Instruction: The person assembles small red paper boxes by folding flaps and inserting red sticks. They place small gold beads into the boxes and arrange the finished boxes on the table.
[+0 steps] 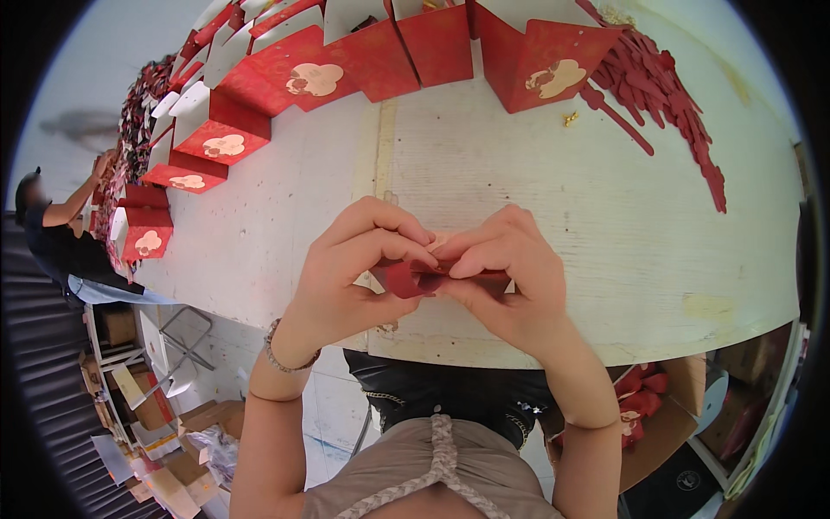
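My left hand (354,268) and my right hand (506,272) meet over the near edge of a white worktable (484,173). Together they pinch a small folded red paper piece (413,278), which is mostly hidden by my fingers. A bracelet sits on my left wrist. Folded red cards with pale gold flower shapes (320,73) stand in a curved row along the table's far side.
A heap of thin red paper strips (670,99) lies at the far right of the table. Another person (56,233) works at the table's left end. Cardboard boxes (156,406) clutter the floor at the left, and a box with red pieces (644,415) sits under the table's right.
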Tool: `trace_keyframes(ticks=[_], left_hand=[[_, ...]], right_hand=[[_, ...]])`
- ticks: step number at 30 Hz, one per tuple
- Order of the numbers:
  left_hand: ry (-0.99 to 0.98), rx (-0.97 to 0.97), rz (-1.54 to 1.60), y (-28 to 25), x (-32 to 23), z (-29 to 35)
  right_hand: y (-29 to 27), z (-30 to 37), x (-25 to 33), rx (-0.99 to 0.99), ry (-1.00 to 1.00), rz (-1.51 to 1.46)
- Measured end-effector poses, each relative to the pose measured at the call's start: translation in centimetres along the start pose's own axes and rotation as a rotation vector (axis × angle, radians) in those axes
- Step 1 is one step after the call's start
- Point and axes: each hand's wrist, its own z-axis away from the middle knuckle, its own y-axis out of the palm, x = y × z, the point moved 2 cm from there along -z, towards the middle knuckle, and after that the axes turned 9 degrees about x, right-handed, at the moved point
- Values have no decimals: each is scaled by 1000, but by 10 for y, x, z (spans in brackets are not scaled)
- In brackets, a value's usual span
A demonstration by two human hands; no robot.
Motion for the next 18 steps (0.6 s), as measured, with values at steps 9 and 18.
trace_keyframes(ticks=[9,18], left_hand=[[-169,74,93,1,-4,4],[-53,2,107,3,-7,6]], right_hand=[[0,-2,8,28,-38,7],[-3,-25,31,165,-135,218]])
